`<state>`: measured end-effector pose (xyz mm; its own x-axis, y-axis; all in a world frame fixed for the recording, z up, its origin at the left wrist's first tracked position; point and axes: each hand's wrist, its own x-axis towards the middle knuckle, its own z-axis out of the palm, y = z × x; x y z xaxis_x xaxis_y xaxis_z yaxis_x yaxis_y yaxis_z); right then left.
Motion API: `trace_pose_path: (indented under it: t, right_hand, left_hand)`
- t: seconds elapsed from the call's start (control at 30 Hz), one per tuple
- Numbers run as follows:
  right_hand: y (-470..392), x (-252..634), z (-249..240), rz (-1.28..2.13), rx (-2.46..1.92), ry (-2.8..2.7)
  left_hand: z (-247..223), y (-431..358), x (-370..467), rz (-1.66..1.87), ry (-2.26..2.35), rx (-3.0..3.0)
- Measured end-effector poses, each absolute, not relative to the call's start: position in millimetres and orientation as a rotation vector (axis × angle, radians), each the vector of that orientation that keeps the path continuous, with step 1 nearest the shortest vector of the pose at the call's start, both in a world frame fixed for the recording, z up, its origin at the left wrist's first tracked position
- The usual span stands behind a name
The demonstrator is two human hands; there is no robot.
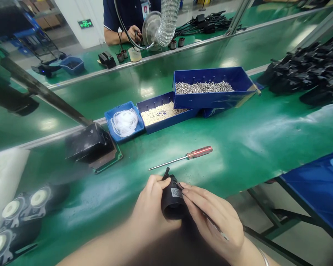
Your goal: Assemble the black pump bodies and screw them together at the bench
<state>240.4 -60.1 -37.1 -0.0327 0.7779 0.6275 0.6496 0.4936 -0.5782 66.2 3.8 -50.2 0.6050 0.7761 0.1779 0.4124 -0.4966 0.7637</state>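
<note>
My left hand point(151, 201) is closed round a black cylindrical plastic housing point(174, 205). The housing has a small grey label on its side, a round opening facing me and a short stub at its far end. Held like a pen in my right hand point(216, 214) is a slim dark tweezers-like tool point(208, 218). Its tip meets the housing near the label, and the exact contact is hidden by my fingers. Just beyond the housing, a screwdriver point(199, 152) with a red handle lies on the green bench.
Blue bins hold white tubing point(124, 122), small cream pieces point(158, 113) and metal screws point(204, 88). Left stands a black-based metal post point(91, 142), near black parts with white rings point(39, 197). Black housings point(310, 70) are piled right. Across the bench, a co-worker's hand point(134, 34) is beside a clear duct point(168, 24).
</note>
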Motion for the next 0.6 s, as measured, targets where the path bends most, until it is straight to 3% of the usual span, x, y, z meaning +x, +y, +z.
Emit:
trace_pose_path:
  t: [0.2, 0.6]
  right_hand:
    - [-61.0, 239.7, -37.9, 0.075, -1.222, -1.748]
    - [-57.3, 238.7, -36.6, 0.269, -1.189, -1.561]
  left_hand:
    - [-51.7, 3.3, 67.9, 0.711, 0.949, 2.135]
    - [-57.9, -0.3, 71.0, 0.788, 0.937, 2.19]
